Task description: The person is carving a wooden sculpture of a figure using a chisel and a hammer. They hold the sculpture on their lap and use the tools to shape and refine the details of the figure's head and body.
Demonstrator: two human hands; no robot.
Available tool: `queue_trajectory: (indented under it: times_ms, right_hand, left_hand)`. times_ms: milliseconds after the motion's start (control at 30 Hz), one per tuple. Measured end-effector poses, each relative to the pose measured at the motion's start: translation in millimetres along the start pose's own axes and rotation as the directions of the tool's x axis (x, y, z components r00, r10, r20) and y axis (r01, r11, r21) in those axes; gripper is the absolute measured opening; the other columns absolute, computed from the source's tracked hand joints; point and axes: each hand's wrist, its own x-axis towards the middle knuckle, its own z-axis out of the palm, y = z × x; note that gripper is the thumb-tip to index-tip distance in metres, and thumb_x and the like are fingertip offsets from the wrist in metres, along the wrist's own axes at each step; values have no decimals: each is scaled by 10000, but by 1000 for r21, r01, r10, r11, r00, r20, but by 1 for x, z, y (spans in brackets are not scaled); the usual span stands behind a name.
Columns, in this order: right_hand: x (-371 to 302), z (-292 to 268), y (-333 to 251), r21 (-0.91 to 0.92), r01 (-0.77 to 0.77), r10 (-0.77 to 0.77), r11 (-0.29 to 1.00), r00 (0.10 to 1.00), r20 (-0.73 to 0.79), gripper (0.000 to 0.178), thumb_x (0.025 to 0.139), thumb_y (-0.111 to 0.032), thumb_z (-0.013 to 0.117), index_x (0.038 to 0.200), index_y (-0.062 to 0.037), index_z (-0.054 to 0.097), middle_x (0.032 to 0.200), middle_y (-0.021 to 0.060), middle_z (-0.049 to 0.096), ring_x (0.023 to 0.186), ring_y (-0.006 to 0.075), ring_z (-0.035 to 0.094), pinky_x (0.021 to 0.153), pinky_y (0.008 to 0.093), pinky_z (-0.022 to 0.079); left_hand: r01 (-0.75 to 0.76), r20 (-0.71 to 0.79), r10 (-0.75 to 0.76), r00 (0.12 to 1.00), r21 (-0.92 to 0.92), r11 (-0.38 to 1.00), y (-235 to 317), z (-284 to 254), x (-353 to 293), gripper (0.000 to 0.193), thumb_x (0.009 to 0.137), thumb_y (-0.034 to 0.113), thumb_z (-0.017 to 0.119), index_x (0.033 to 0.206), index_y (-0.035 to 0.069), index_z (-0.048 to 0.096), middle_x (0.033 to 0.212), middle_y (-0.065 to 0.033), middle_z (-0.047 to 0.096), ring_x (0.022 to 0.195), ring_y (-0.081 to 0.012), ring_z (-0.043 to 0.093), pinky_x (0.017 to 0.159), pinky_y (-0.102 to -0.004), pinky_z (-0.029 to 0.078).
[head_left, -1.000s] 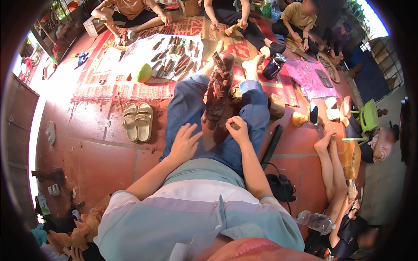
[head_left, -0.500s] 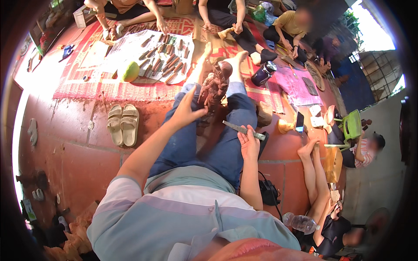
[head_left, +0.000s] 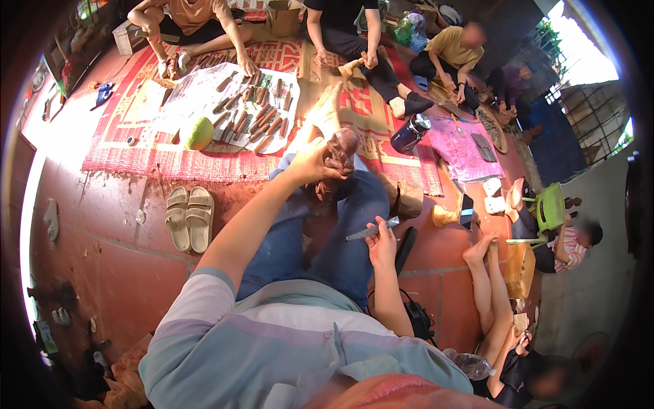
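A reddish-brown carved wooden figure [head_left: 348,141] stands between my knees. My left hand [head_left: 312,165] is closed on its near left side, with the thumb and fingers pressed against the carving. The hand covers much of the figure's lower part. Close to my right thigh, my right hand [head_left: 381,244] grips a narrow grey tapered tool [head_left: 358,235] in its fingers. The tool's pointed end faces left, apart from the figure; its exact kind I cannot make out.
Many-handled carving tools [head_left: 266,121] lie on paper over a red mat [head_left: 136,160], near a green round fruit [head_left: 197,133]. Beige sandals [head_left: 189,219] rest on the tiles. A dark flask [head_left: 411,133] and wooden block [head_left: 410,199] are to the right. Several people sit around.
My left hand has gone from open beside the figure to closed on it. The figure leans differently and sits slightly lower. My right hand has lowered and turned the grey tool.
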Motion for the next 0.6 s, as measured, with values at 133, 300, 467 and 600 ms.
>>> queue_trajectory:
  times_ms: [133, 300, 467, 600]
  right_hand:
    - [-2, 7, -10, 105, -45, 44, 993, 999, 9, 272, 960, -276, 553, 1141, -74, 574, 865, 53, 656, 747, 110, 650, 584, 239, 564]
    - [7, 13, -5, 193, -77, 76, 978, 997, 13, 288, 959, -288, 551, 1162, -86, 580, 911, 53, 654, 773, 99, 640, 588, 221, 560]
    - [18, 19, -11, 338, -10, 3, 941, 1000, 22, 238, 937, -139, 576, 1167, -79, 586, 1008, 76, 644, 863, 112, 638, 666, 235, 567]
    - [23, 25, -24, 388, -16, -6, 922, 998, 55, 225, 937, -99, 557, 1159, -75, 589, 973, 53, 635, 860, 125, 625, 725, 268, 548]
  left_hand:
    - [79, -169, -71, 983, 45, 996, 31, 14, -10, 832, 544, 424, 851, 1224, 79, 520, 1137, -165, 555, 1043, -354, 543, 903, -422, 446]
    - [316, -240, -261, 935, 230, 921, 73, 31, -30, 883, 617, 379, 806, 1345, 85, 400, 1093, -152, 504, 983, -346, 507, 829, -425, 438]
    - [376, -299, -311, 902, 191, 907, 65, 21, -51, 886, 671, 294, 772, 1403, 70, 325, 1180, -173, 443, 1034, -367, 480, 856, -451, 436]
    - [344, -307, -315, 898, 45, 938, 59, 14, -63, 750, 727, 134, 719, 1367, 38, 339, 1184, -205, 429, 1024, -402, 507, 844, -440, 473]
